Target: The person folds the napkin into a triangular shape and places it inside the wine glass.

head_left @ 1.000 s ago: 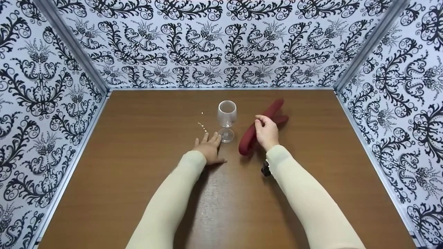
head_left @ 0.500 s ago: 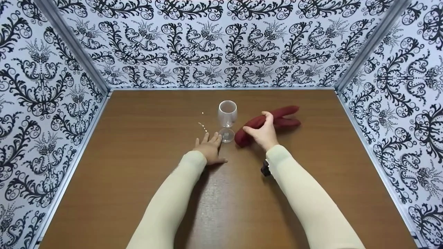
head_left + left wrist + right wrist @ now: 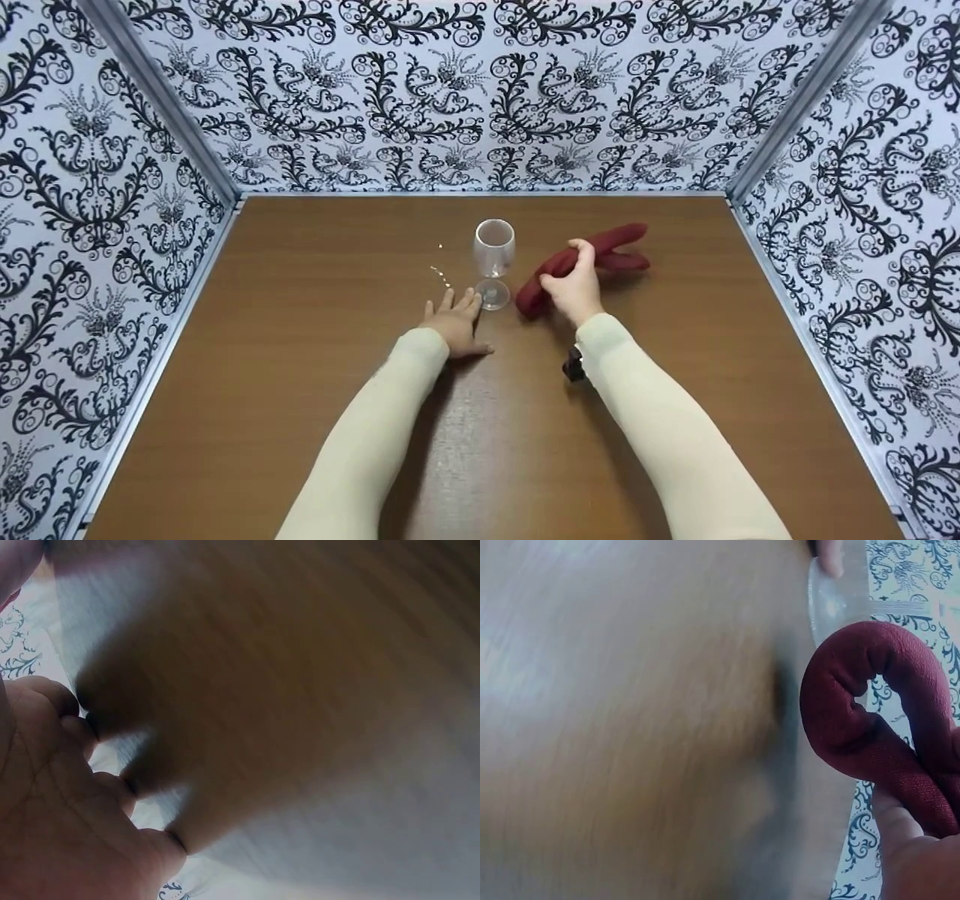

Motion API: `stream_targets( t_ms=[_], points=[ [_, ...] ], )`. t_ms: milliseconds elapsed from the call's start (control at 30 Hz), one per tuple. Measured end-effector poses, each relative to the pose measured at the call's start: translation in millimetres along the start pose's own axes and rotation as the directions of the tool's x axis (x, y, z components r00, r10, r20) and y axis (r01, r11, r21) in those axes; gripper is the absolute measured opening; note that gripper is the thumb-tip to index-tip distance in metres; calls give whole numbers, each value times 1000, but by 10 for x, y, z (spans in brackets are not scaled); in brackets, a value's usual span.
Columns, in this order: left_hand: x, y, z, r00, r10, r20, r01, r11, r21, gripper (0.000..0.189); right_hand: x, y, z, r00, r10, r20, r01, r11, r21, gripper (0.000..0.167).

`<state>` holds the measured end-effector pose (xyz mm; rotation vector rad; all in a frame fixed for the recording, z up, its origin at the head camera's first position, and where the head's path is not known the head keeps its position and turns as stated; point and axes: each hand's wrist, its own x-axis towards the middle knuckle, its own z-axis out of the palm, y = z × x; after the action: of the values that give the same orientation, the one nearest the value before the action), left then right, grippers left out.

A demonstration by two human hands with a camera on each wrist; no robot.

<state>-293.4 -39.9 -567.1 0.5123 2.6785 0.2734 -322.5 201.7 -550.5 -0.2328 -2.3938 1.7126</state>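
A wine glass stands upright near the middle of the table, its clear round foot towards me. My left hand lies spread on the tabletop, with fingertips right at the edge of that foot. Right of the glass, my right hand grips a dark red fabric roll between thumb and fingers. The right wrist view shows the red fabric roll bent into a padded loop, its lower part pinched by the thumb. Two loose ends point to the far right in the head view.
Small bright specks lie on the wooden tabletop left of the glass. Patterned walls enclose the table at the back and both sides, with metal posts in the corners. A small black device sits under my right wrist.
My right hand has turned and spread its grip over the red roll, whose far ends swung right. Its bent end swung left, then moved slightly back right. My left hand and the glass stay put.
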Motion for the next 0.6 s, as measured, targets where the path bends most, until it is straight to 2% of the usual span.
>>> stream_targets(
  t_ms=[200,433,600],
  points=[
    [12,-12,18,1000,5,-5,-5,1000,-21,107,28,-105,-3,999,22,-42,-18,997,80,77],
    [32,-16,12,999,-16,29,15,1000,9,108,41,-257,-9,998,1,-67,11,983,182,77],
    [59,-23,30,1000,-14,21,14,1000,17,109,59,-330,-38,995,9,-99,14,973,230,76]
  ],
)
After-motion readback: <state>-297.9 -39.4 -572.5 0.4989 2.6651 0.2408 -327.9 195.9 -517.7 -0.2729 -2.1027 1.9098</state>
